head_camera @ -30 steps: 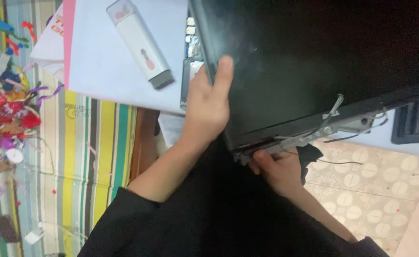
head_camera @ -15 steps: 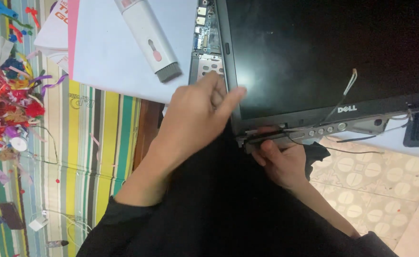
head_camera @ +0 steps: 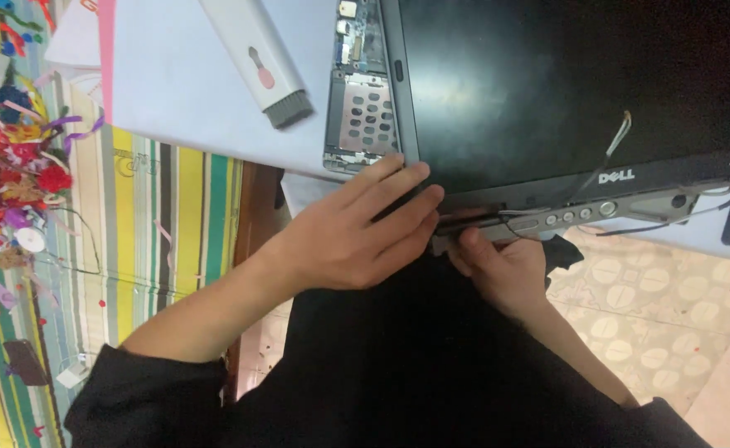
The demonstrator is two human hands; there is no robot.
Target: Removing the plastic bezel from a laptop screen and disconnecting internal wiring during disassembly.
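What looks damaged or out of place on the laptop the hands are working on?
The laptop is partly taken apart: beside the dark screen its base lies uncovered, bare metal showing. Loose wires trail across the screen's lower edge. The left hand and right hand press at the hinge corner.

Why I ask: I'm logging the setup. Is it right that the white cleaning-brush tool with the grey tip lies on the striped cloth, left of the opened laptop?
Not quite. The head view shows the white cleaning-brush tool lying on the pale blue sheet, not the striped cloth. It is left of the opened laptop, as you said.

Pale table [head_camera: 199,108] over patterned beige floor tiles [head_camera: 655,307], striped multicoloured mat [head_camera: 158,224] alongside.
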